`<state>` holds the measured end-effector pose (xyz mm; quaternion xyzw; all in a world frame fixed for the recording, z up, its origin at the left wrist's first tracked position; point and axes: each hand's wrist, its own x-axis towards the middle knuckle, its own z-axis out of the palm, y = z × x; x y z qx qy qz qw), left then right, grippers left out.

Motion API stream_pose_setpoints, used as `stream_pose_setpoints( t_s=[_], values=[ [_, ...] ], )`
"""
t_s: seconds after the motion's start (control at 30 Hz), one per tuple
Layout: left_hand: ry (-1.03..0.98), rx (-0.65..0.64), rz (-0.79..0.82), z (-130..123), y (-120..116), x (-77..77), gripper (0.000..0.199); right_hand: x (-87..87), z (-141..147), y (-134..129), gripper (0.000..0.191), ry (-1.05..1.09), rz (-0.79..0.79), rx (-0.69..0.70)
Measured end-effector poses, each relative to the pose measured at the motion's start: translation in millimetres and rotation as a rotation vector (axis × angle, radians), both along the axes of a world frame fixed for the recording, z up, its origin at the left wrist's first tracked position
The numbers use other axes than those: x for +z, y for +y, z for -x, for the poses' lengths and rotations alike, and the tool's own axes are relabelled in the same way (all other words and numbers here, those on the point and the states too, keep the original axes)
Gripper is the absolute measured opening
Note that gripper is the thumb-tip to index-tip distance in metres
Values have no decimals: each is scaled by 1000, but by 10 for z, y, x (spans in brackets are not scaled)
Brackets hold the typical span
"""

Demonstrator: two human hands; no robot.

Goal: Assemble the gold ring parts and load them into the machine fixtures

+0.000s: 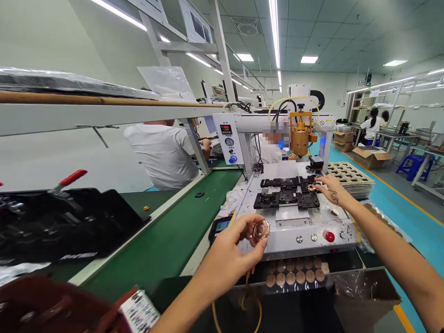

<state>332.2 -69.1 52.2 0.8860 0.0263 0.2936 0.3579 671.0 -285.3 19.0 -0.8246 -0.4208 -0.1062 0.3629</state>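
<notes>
Copper disc (261,231) is pinched in the left hand (236,247), up by the near left corner of the white machine (277,240). Right hand's (332,190) way over at the black fixtures' (287,196) right side, fingers at another coppery piece (311,188); can't tell if it's gripped.

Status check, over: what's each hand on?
Left hand: gripping round copper-coloured part, raised before the machine. Right hand: at black fixtures, fingertips by another coppery piece. Nothing visibly blocking left hand.
</notes>
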Motion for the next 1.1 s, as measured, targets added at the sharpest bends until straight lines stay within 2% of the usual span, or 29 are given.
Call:
stream_pose_setpoints(
  t_s=[0.07,0.17,0.23,0.3,0.33,0.4,0.53,0.67,0.77,0.87,0.93,1.0,1.1],
  values=[
    [-11,11,5,84,-20,-176,28,-170,288,-350,39,-24,-80,-98],
    [-19,2,44,243,-25,-445,29,-569,730,-870,37,-48,-135,-206],
    [-7,-12,87,328,-27,-590,30,-827,942,-1084,42,-88,-147,-267],
    [21,-37,145,379,-43,-698,31,-966,1038,-1155,43,-100,-135,-307],
    [40,-55,183,393,-60,-740,31,-974,1039,-1146,41,-94,-118,-309],
    [70,-93,287,403,-118,-811,33,-881,959,-1070,33,-74,-71,-279],
    [137,-141,643,427,-321,-917,42,-529,622,-829,23,3,45,-219],
    [161,-85,1026,521,-538,-963,57,-303,357,-661,21,158,167,-175],
    [133,-23,1176,606,-630,-978,60,-180,343,-640,22,258,189,-128],
    [135,19,1277,673,-674,-1008,64,-85,563,-646,26,324,148,-57],
    [143,13,1348,703,-698,-1036,69,-88,861,-617,31,371,120,19],
    [154,-7,1420,723,-721,-1065,70,-170,1258,-547,35,462,51,120],
    [174,-33,1525,746,-750,-1101,65,-381,1905,-403,31,663,-160,265]
  ],
)
